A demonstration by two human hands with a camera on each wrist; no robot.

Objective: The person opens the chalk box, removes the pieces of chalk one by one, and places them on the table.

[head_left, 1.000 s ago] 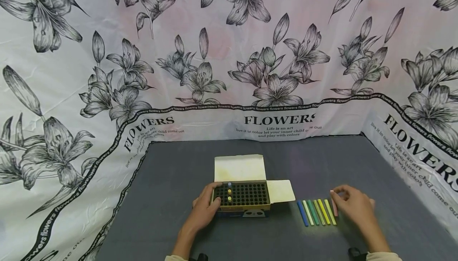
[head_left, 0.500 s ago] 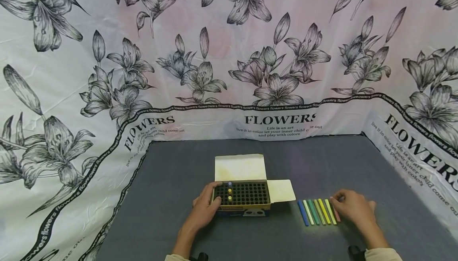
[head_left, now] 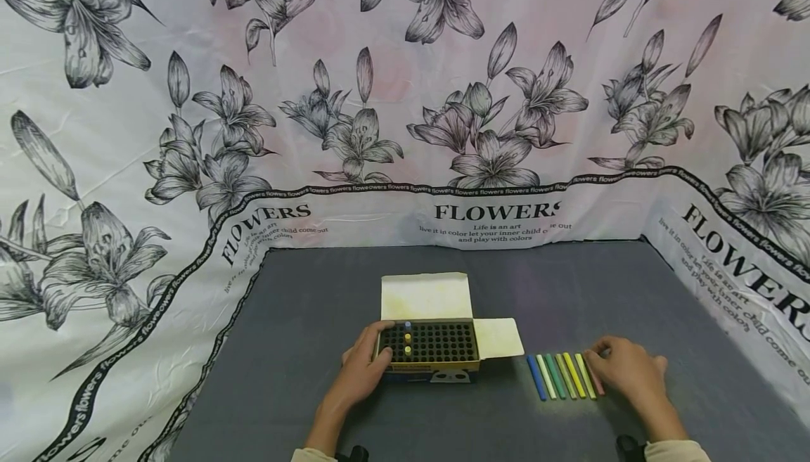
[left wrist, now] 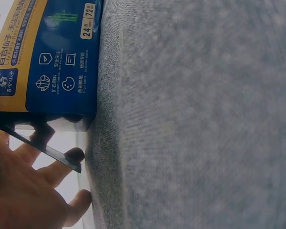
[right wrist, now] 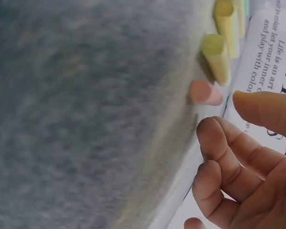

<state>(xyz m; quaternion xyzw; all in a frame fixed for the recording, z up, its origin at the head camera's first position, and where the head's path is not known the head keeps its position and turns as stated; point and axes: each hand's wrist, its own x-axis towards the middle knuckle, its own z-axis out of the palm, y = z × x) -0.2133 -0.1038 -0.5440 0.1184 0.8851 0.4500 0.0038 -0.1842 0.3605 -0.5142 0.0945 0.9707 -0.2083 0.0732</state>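
My left hand (head_left: 363, 367) grips the left end of an open chalk box (head_left: 436, 365), its thumb at the front edge. The box has rows of dark holes; one blue-topped and two yellow-topped chalk sticks stand in a column near its left side. In the left wrist view, the fingers (left wrist: 62, 171) are around a loose end flap. My right hand (head_left: 629, 370) is at the pink chalk stick (right wrist: 206, 92), which lies at the right end of a row. A gap shows between that chalk and the thumb (right wrist: 264, 109) in the right wrist view; the other fingers are bent.
Several chalk sticks lie side by side right of the box: a blue chalk (head_left: 536, 377), green ones and yellow ones. The white lid (head_left: 425, 294) is folded back, and a side flap (head_left: 498, 337) sticks out rightward. Flower-printed sheeting (head_left: 354, 219) borders the dark tabletop (head_left: 316, 286).
The pink chalk has come down and left against the end of the row, with my right hand shifting slightly downward. My left hand keeps its hold on the box.
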